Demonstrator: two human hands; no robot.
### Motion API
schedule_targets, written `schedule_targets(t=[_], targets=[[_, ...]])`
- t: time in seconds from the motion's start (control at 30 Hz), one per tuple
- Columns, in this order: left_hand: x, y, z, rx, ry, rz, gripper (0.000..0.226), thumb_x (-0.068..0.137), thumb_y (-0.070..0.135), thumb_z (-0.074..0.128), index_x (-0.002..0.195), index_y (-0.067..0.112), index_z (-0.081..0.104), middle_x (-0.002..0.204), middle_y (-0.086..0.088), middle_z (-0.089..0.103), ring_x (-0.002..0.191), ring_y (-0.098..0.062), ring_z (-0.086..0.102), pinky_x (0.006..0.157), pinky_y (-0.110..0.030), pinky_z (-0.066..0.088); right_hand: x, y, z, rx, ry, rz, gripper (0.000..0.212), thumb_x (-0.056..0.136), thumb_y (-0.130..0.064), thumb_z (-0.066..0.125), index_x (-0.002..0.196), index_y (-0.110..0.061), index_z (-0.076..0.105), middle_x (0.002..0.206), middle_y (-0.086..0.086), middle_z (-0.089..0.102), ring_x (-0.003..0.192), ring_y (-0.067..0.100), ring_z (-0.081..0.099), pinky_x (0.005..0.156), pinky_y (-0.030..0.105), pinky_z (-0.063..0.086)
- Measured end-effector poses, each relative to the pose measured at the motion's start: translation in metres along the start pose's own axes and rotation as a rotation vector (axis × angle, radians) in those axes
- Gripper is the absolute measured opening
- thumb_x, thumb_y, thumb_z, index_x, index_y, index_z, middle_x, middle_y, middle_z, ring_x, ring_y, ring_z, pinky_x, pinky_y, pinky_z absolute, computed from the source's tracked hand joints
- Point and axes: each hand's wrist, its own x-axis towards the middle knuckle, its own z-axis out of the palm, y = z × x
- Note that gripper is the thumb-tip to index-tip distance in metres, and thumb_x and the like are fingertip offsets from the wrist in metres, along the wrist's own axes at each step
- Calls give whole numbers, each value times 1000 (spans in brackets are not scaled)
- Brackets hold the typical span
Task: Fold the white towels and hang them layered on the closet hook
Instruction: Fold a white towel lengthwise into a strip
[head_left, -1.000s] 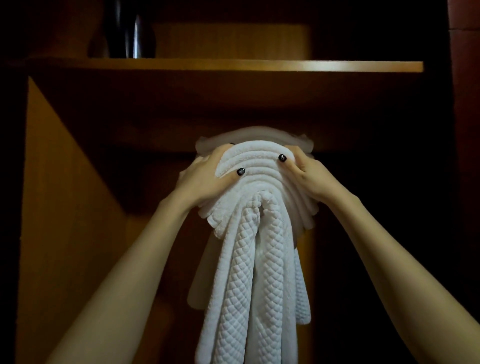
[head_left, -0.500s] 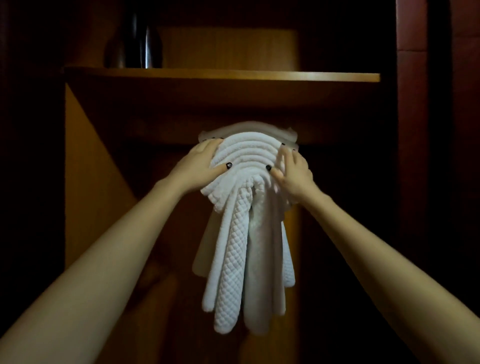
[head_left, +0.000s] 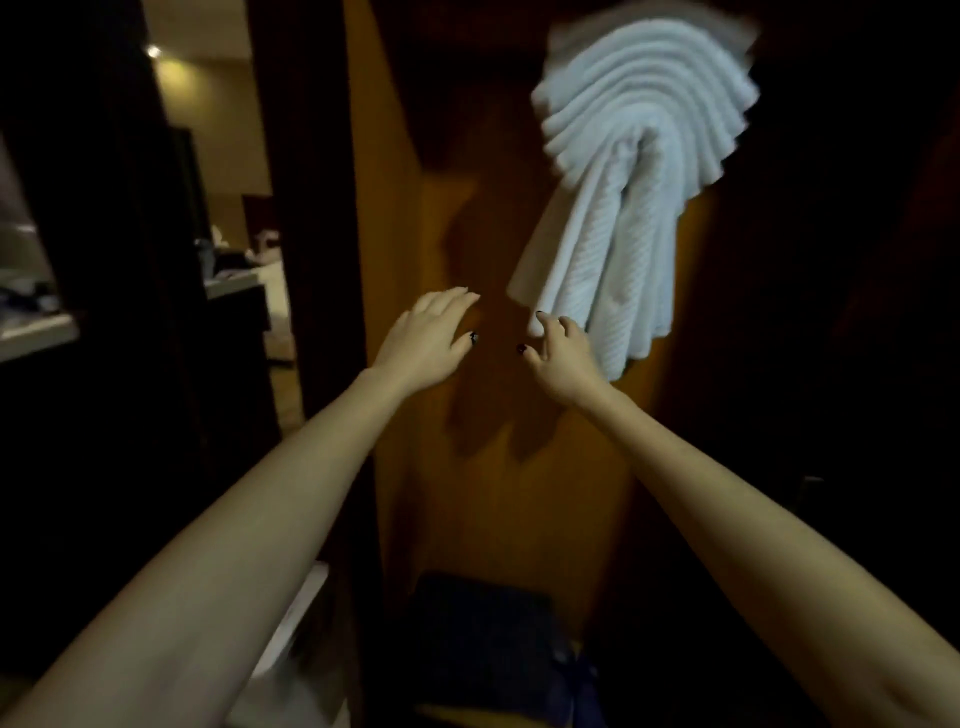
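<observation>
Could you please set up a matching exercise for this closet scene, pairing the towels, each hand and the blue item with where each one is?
Things:
1. towels
2. left hand
3. right hand
4. blue item

Places:
a. in front of the bare wood panel, touching nothing
b. lowest in view, near the bottom edge
c. hanging fanned out, top right
d. beside the towels' lower end

Pairs: 1-c, 2-a, 3-d, 4-b
</observation>
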Motion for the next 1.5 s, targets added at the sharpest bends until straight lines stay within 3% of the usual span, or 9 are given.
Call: schedule_targets(t=[0.13, 0.53, 0.77, 0.9, 1.13, 1.27, 1.5], targets=[[-94, -45, 11, -14, -28, -106, 40, 101, 27, 44, 141, 25, 48, 146, 4, 47, 137, -18, 34, 108, -42, 32, -47, -29, 82, -20, -260, 12, 61, 102, -34, 47, 154, -16, 21, 159, 21, 16, 147, 38, 16, 114, 56, 28], [-365, -254, 11, -37, -265, -747, 48, 99, 32, 50, 146, 23, 41, 152, -1, 40, 141, -26, 28, 113, -43, 28, -133, -175, 342, -94, -826, -143, 61, 101, -37, 47, 152, -11, 26, 150, 23, 29, 136, 44, 29, 109, 49, 31], [-477, -368, -8, 10, -380, -897, 49, 98, 25, 51, 146, 19, 42, 149, -2, 42, 141, -25, 30, 113, -42, 29, -161, -261, 478, -123, -1004, -153, 59, 102, -36, 47, 150, -8, 27, 148, 25, 32, 136, 42, 33, 110, 49, 33], [-515, -424, 1, -7, -482, -940, 52, 99, 29, 48, 148, 20, 36, 152, -3, 38, 142, -27, 26, 112, -45, 29, -174, -288, 535, -107, -1043, -92, 55, 100, -32, 49, 147, -8, 33, 141, 24, 39, 131, 41, 38, 108, 45, 35], [-542, -499, 66, -77, -644, -958, 55, 99, 35, 47, 150, 20, 32, 156, -6, 32, 144, -26, 25, 114, -43, 22, -155, -311, 627, -82, -1148, 5, 55, 100, -34, 49, 146, -8, 34, 141, 23, 40, 131, 39, 41, 109, 52, 36], [-530, -552, 113, -108, -685, -978, 56, 98, 39, 47, 149, 22, 33, 155, -5, 34, 143, -27, 26, 114, -47, 26, -114, -301, 688, -129, -1190, 38, 55, 99, -27, 50, 147, -9, 32, 143, 23, 37, 132, 39, 38, 109, 52, 36], [-475, -662, 216, -203, -745, -1043, 56, 99, 39, 48, 149, 19, 34, 155, -7, 35, 143, -28, 28, 114, -47, 30, -21, -279, 805, -76, -1230, 118, 60, 98, -30, 54, 149, -11, 30, 147, 22, 33, 134, 40, 33, 110, 46, 32]])
